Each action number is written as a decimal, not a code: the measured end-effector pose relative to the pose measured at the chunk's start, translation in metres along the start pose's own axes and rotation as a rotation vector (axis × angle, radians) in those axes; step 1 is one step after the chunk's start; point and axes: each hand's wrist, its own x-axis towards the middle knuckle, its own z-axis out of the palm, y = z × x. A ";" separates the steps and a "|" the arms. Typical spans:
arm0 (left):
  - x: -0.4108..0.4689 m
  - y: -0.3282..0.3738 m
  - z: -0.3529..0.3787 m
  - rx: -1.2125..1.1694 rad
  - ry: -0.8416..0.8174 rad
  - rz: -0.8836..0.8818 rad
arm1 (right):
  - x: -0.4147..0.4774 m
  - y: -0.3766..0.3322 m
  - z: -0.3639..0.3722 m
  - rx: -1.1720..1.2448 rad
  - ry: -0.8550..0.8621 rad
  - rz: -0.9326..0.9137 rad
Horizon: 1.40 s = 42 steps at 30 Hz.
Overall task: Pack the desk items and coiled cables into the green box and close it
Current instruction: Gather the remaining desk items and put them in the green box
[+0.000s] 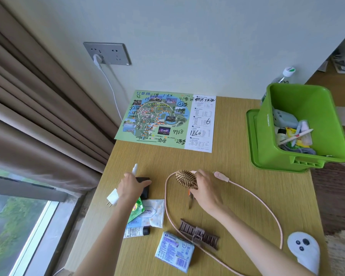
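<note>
- Hairbrush (185,179) lies near the middle of the worktop (237,162), bristles showing. The right hand (204,189) curls over its near end, so that grip is clamped on the hairbrush.
- Left hand (133,186) rests over a black case (143,183) near the worktop's left edge. Its fingers are hidden behind the back of the hand, so it cannot be told whether that grip has closed on the case.
- Green box (311,108) stands open at the far right corner, seated on its lid (251,132) and already partly filled with small items.
- Pink cable (166,204) lies uncoiled in a wide loop, passing just beside the hairbrush.
- Step in hand, as judged: carry the hairbrush to the green box. It would go best lifted straight up first, so the bristles do not snag the pink cable, then laid flat along one wall to save room.
- Left to pack, it seems: the hair clip (199,236), tissue pack (174,251), wipes (154,212), tube (136,232) and white charger (113,197). The pink cable needs coiling first.
- Lid must come out from under the green box before closing.
</note>
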 end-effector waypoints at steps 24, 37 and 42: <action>-0.033 0.175 -0.054 -0.364 0.174 0.496 | 0.038 0.019 -0.196 1.095 0.383 0.231; -0.062 0.298 -0.027 -0.364 -0.030 0.711 | 0.049 0.131 -0.269 0.743 0.606 0.444; -0.058 0.313 -0.012 -0.380 -0.049 0.682 | 0.078 0.150 -0.233 0.535 0.296 0.598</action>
